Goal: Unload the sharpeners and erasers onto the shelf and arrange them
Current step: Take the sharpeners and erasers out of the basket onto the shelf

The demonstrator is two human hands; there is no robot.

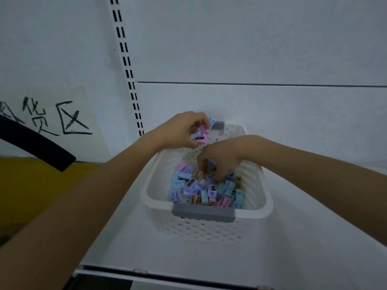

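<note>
Since the basket (266, 197) sits right on the white shelf (303, 237), close to the back panel, both hands can work it without much of a reach. The left hand (180, 130) hovers over the far end of the basket, fingers curled round a small clutch of sharpeners (200, 133), pink and pale blue ones. My guess is it's the collecting hand, so a whole batch goes out in one trip instead of piece by piece.

The right hand (219, 159) is down in the loose pile (201, 190), fingertips bent into it around a tan piece. I honestly can't tell if it has hold of anything yet.

The sharpeners are little blocky wedges of hard-looking plastic in pastel blue, lilac, pink and tan. A few show a dark blade slot or a round hole. They lie jumbled every which way, so they probably slide and tumble when poked. I can't pick out any erasers.

The basket is white plastic with rounded corners and walls full of round holes. It has a grey handle (204, 212) on the near rim. Nothing's laid out on the shelf itself so far, so the arranging hasn't started.
</note>
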